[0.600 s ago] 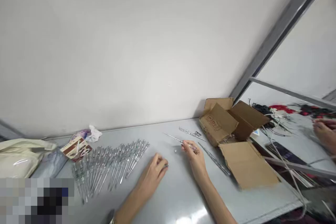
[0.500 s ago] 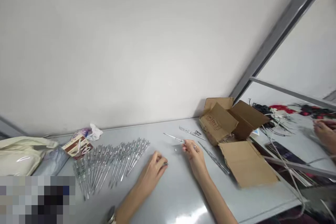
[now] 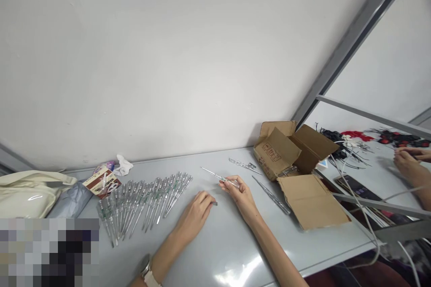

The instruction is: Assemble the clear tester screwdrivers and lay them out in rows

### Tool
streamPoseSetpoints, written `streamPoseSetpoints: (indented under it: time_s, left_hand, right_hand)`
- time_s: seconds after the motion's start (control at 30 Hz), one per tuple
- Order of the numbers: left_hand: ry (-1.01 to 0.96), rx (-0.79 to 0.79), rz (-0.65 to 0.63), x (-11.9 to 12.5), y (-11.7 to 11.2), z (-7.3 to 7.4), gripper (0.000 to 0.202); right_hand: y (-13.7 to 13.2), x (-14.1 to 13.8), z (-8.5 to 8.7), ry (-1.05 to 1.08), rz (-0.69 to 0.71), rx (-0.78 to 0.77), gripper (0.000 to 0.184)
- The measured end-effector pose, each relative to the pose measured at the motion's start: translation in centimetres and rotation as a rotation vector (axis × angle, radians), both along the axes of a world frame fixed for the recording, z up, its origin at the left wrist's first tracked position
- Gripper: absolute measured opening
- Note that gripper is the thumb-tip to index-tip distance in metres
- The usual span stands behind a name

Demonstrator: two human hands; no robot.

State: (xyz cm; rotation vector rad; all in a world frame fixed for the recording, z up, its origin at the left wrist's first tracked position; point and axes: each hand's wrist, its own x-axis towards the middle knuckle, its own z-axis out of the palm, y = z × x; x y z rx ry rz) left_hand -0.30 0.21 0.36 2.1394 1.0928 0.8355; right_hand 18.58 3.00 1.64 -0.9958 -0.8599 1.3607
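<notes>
My right hand [image 3: 239,193] is closed around the clear handle of a slim screwdriver [image 3: 214,174], its thin metal shaft pointing up and left. My left hand [image 3: 198,210] rests low over the table, fingers closed on a small dark cylindrical piece [image 3: 214,203] whose end sticks out past the fingertips. Left of my left hand, a fanned row of clear-handled screwdrivers [image 3: 144,202] lies on the grey table [image 3: 202,255]. To the right of my right hand lie several more screwdrivers [image 3: 272,195]. Behind it is another clear screwdriver [image 3: 244,165] with a small dark piece beside it.
An open cardboard box [image 3: 286,157] stands at the back right, one flap spread over the table. At left are a cream bag [image 3: 30,193], a printed card [image 3: 101,182] and a crumpled tissue [image 3: 123,165]. Beyond a metal frame [image 3: 363,110], another person's hands [image 3: 412,166] work near dark wires.
My right hand has shifted left with the screwdriver, closer to my left hand. A small clear bit that lay on the table between my hands no longer shows. The camera view has shifted slightly.
</notes>
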Motion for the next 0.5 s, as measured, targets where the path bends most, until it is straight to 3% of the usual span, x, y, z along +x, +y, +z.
streamPoseSetpoints:
  time_s: [0.13,0.23,0.37,0.5]
  left_hand:
    - [-0.101,-0.043,0.117,0.1,0.3,0.0,0.021]
    - [-0.315,-0.170,0.233,0.1,0.8,0.4,0.027]
    - [-0.562,-0.340,0.284,-0.1,1.2,1.3,0.035]
    - [-0.622,-0.378,0.333,-0.5,1.1,2.2,0.036]
  right_hand:
    - [-0.3,-0.2,-0.2,-0.077,0.117,0.050,0.036]
    - [-0.7,-1.0,-0.5,-0.151,0.218,0.127,0.029]
    - [-1.6,-2.6,-0.7,-0.267,0.272,0.262,0.023]
    - [-2.1,-2.9,-0.2,-0.451,0.300,0.387,0.033]
